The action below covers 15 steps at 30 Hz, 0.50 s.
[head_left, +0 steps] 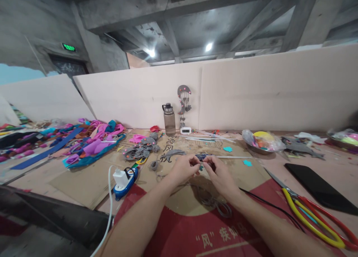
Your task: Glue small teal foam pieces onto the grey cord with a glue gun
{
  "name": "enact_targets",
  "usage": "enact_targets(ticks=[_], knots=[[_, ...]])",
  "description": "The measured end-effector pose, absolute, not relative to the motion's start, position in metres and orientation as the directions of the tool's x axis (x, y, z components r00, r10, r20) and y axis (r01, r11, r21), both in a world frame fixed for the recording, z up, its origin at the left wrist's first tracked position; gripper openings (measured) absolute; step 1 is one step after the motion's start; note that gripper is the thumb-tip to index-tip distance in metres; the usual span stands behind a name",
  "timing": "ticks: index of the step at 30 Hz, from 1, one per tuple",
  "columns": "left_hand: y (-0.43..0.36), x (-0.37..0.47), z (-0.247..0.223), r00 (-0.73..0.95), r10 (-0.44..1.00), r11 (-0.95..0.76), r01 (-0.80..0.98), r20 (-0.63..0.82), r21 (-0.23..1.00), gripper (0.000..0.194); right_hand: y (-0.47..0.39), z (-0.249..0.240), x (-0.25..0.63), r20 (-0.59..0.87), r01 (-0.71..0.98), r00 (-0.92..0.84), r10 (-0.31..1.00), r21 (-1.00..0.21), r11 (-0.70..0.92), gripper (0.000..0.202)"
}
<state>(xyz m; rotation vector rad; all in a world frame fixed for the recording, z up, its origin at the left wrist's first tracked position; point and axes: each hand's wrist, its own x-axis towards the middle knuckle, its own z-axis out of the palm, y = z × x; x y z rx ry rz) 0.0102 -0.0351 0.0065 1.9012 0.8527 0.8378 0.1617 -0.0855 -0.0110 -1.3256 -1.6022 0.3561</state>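
Over the middle of the cardboard, my left hand point(184, 169) and my right hand point(218, 174) meet with thumbs and fingertips pinched close together. A small teal piece point(201, 168) shows at the fingertips; its exact shape is mostly hidden. Loops of thin grey cord point(216, 204) lie below my hands on the red-and-brown board. Just beyond the fingers is a dark blue clump point(200, 157). A curved grey felt piece point(175, 153) lies to its left, and two teal cut-outs point(228, 149) lie to the right.
At right are large scissors point(310, 216) and a black phone point(320, 186). A power strip point(125, 183) with a white cable lies left, near grey felt pieces point(141, 149) and colourful scraps point(96, 147). A bottle point(169, 121) and a hanging moon ornament point(184, 100) are behind.
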Motion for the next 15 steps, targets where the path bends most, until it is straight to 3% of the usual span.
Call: enact_targets(ticks=[9,15], knots=[[-0.03,0.01,0.008,0.452,0.877,-0.234,0.109,0.161,0.966,0.006,-0.09,-0.009,0.158,0.52,0.616,0.049,0.853,-0.688,0.384,0.011],[-0.023,0.007,0.006,0.447,0.882,-0.183,0.028,0.151,0.983,0.015,-0.091,-0.012,0.156,0.529,0.618,0.014,0.848,-0.672,0.409,0.014]])
